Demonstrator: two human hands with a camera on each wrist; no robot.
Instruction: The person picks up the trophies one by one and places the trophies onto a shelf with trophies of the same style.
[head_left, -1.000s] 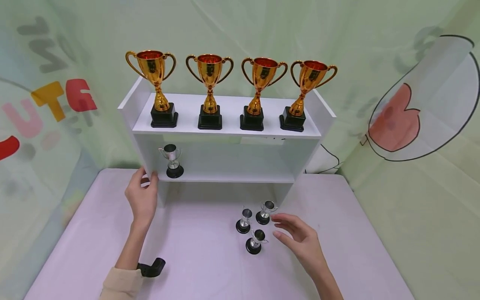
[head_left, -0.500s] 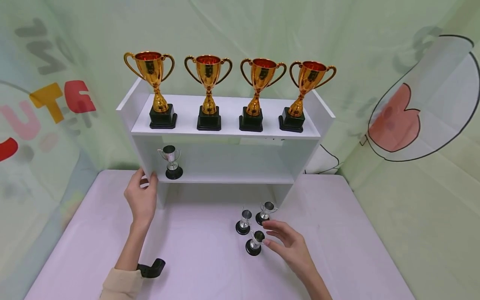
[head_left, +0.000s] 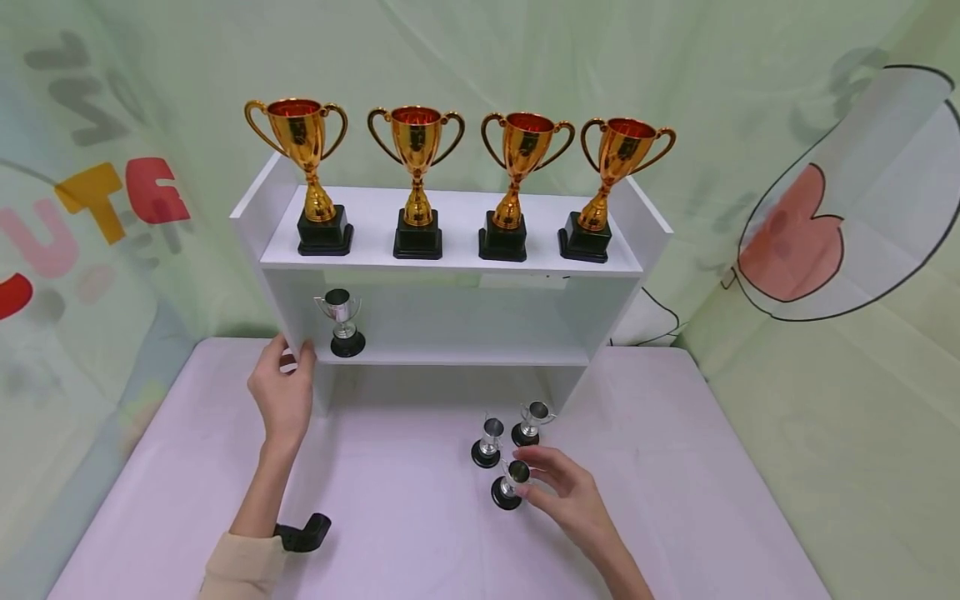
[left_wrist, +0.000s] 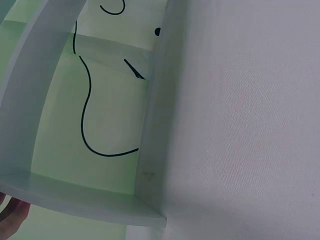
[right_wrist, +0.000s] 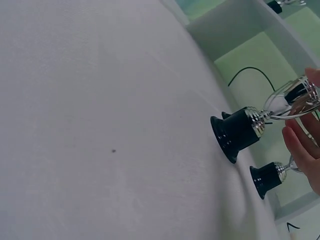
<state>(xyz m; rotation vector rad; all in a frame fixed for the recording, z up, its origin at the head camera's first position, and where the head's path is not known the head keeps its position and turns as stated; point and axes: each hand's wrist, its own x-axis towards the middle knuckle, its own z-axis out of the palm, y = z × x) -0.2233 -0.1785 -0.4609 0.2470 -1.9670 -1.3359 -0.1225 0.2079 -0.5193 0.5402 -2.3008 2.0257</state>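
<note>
My left hand (head_left: 281, 392) grips the lower left side of a white shelf unit (head_left: 450, 364); in the left wrist view only some fingers (left_wrist: 15, 217) show at the panel's edge. On the table, my right hand (head_left: 566, 493) has its thumb and fingers curled round the cup of the nearest small silver trophy (head_left: 507, 492), whose black base (right_wrist: 235, 134) appears in the right wrist view. Close behind it stand two more small silver trophies, one at the left (head_left: 487, 446) and one at the right (head_left: 528, 425). Another silver trophy (head_left: 345, 325) stands upright on the middle shelf's left end.
Several large gold trophies with black bases, such as the leftmost gold trophy (head_left: 318, 204), line the top shelf. The unit stands at the back of a table with a pale cloth (head_left: 405, 508). Printed curtains (head_left: 825, 400) enclose the table.
My right hand has moved left and slightly down, from beside the right-hand silver trophy to the nearest one, with its fingers now round the cup. My left hand stays on the shelf.
</note>
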